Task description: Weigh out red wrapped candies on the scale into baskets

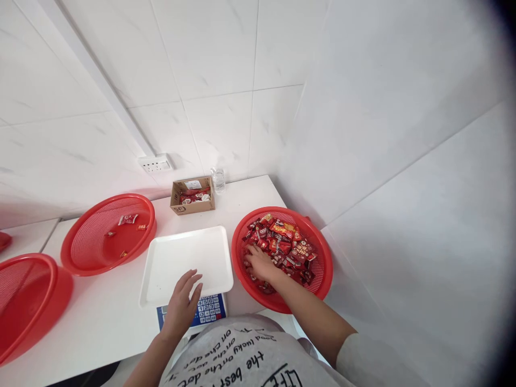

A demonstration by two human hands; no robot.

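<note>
Where red snack packets [300,250] are touched by right hand [260,264], grip cannot be told; left hand [183,300] spread. Packets are judged light, slippery, best edge-pinched.

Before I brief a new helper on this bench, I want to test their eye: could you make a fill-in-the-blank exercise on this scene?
1. The right hand reaches among wrapped packets in a basket coloured ____.
2. The flat tray that the left hand overlaps in this view is ____.
3. As pictured, a clear container stands just to the ____ of the cardboard box.

Missing words: red; white; right.
</note>
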